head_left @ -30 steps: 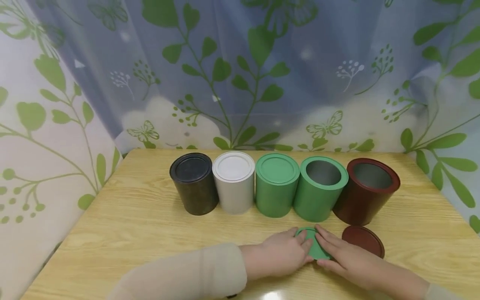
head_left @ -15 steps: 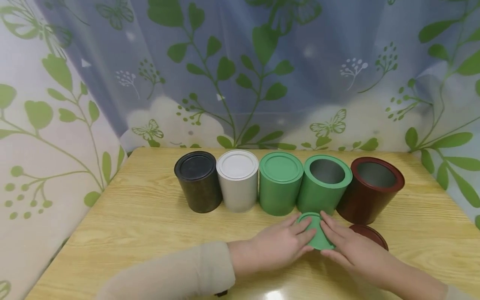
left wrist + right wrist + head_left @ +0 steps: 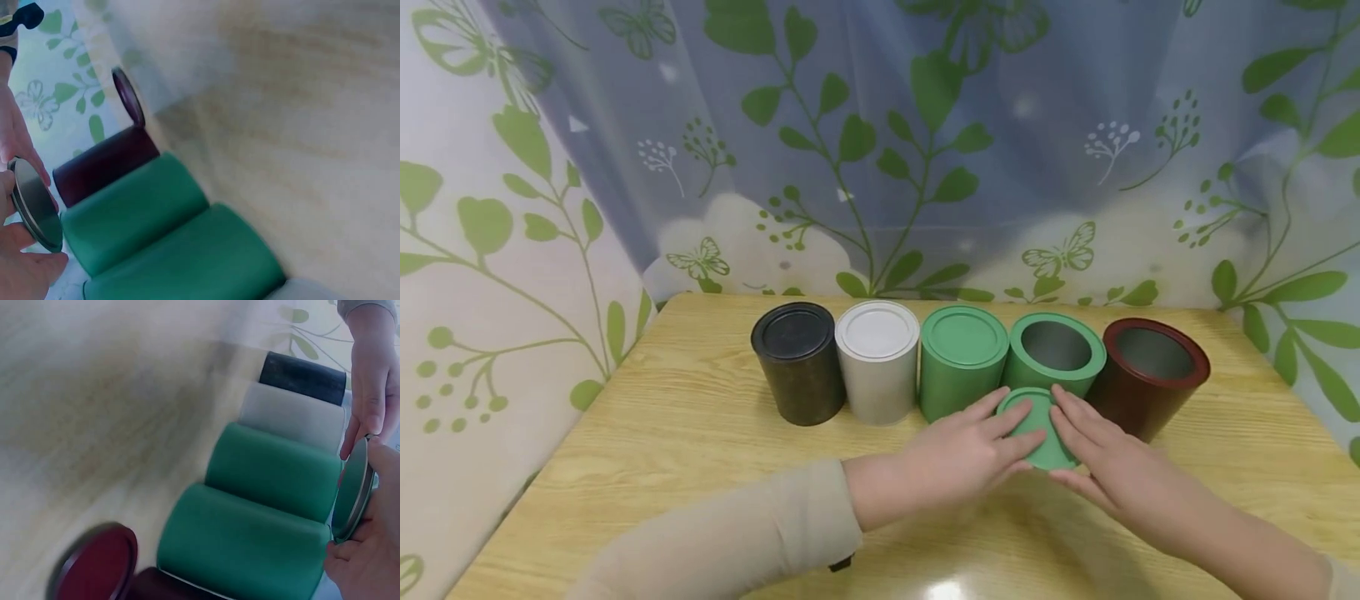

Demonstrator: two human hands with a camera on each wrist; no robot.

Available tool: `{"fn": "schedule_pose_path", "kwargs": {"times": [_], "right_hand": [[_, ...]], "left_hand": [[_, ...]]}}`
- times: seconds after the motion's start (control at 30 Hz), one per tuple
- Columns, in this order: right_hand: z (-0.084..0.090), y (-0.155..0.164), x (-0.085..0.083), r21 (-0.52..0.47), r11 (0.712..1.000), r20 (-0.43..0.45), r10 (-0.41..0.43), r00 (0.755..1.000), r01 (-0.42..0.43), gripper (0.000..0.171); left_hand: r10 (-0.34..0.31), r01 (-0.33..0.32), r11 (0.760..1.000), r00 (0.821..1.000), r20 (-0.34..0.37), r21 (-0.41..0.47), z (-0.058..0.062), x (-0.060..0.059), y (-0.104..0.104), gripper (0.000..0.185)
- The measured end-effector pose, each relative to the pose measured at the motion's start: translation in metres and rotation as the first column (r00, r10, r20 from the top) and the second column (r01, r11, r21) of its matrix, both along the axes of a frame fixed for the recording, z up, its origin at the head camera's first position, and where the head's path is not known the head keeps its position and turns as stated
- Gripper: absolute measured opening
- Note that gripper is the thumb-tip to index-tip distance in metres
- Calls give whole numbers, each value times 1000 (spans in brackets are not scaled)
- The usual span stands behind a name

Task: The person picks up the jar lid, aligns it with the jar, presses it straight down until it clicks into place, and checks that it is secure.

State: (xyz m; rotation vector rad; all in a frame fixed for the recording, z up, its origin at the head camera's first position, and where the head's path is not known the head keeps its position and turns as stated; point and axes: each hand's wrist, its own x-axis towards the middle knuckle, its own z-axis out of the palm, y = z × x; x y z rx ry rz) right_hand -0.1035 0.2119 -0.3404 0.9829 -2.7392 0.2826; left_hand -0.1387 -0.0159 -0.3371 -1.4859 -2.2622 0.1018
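While we hold the green lid (image 3: pixel 1037 427) between both hands, five cans stand in a row across the back of the wooden desk (image 3: pixel 685 467). Farthest left is the black can (image 3: pixel 797 364), lid on, and touching its side is the white can (image 3: pixel 877 361), also closed. Next comes the closed green can (image 3: pixel 961 358), pressed against the white one. Our left hand (image 3: pixel 966 454) reaches in from the left in a beige sleeve (image 3: pixel 737 542), its fingers (image 3: pixel 1000 414) stretched along the left edge of the green lid and its thumb under the near rim, so the lid is pinched lightly rather than clutched. The lid is lifted off the desk, tilted, just in front of and below the mouth of the open green can (image 3: pixel 1055 357), overlapping that can's front wall in the head view. Our right hand (image 3: pixel 1108 467) takes the lid's right edge the same way, fingers (image 3: pixel 1075 417) nearly straight on top and thumb beneath. In the wrist views the lid shows a grey metal underside (image 3: pixel 34 203). Farthest right stands the open dark red can (image 3: pixel 1150 375), touching the open green one. Its dark red lid (image 3: pixel 94 565) lies flat on the desk in front of it, seen in the right wrist view.
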Motion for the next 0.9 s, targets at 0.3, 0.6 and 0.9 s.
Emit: {"fn": "schedule_pose_path", "kwargs": {"times": [0.3,0.6,0.9], "right_hand": [[26,5,-18,10,1000,56,1,998,-2,65],[39,10,-34,33,999,163,-22,986,16,66],[45,18,-52,29,999,262,-44,964,38,65]], "left_hand": [[-21,22,999,999,-43,28,18,-20,5,38],[10,-8,999,996,89,-32,28,-38,12,41],[112,-77,989,946,305,-124,35,-58,25,44]]}}
